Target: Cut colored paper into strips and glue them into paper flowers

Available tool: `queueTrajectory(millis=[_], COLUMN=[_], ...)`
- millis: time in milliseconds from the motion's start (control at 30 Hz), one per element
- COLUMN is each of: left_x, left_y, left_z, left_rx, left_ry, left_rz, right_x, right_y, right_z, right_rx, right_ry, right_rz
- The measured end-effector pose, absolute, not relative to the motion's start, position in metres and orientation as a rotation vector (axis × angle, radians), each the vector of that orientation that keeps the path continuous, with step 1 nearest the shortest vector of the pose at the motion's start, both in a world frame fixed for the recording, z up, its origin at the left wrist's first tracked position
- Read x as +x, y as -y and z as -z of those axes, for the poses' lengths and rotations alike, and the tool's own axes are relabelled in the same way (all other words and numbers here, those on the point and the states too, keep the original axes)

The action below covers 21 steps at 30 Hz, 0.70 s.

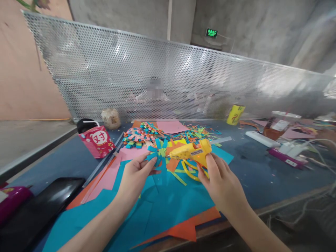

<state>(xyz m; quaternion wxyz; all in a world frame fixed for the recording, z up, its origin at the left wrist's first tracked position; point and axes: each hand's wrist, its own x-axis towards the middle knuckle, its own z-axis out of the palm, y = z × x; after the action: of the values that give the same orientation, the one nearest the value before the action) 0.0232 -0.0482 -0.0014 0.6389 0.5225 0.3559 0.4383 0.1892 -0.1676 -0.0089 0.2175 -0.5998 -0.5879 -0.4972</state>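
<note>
Between the fingertips of my left hand [139, 171] is a blue paper flower [153, 154] with a green centre. My right hand [219, 175] is closed around the handle of a yellow glue gun [191, 151], its nozzle pointing left at the flower's centre. I cannot tell whether the nozzle touches the paper. A clear glue stick [222, 140] juts from the back of the gun. Yellow-handled scissors [190, 173] lie partly behind the gun. Under both hands spread blue paper sheets [173, 199], with orange paper [183, 229] along the front edge.
Finished-looking paper flowers [139, 134] and cut paper strips [198, 133] lie behind my hands. A pink drink carton [97, 141] and a black phone [47, 206] are at left. A yellow can [235, 114], a drink cup [279, 126] and a purple power strip [287, 159] stand right. Perforated metal screen [105, 70] behind.
</note>
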Motion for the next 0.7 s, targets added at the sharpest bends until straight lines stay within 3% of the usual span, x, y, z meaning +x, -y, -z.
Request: queueTrajectory(millis=[700], left_x=[0.0225], left_y=[0.0459], left_z=[0.0028], left_rx=[1.131], left_ry=[-0.803], left_rz=[-1.019], right_x=[0.1882], right_y=[0.1738], right_z=[0.0066], right_rx=[-1.652], right_ry=[1.673], right_rz=[1.373])
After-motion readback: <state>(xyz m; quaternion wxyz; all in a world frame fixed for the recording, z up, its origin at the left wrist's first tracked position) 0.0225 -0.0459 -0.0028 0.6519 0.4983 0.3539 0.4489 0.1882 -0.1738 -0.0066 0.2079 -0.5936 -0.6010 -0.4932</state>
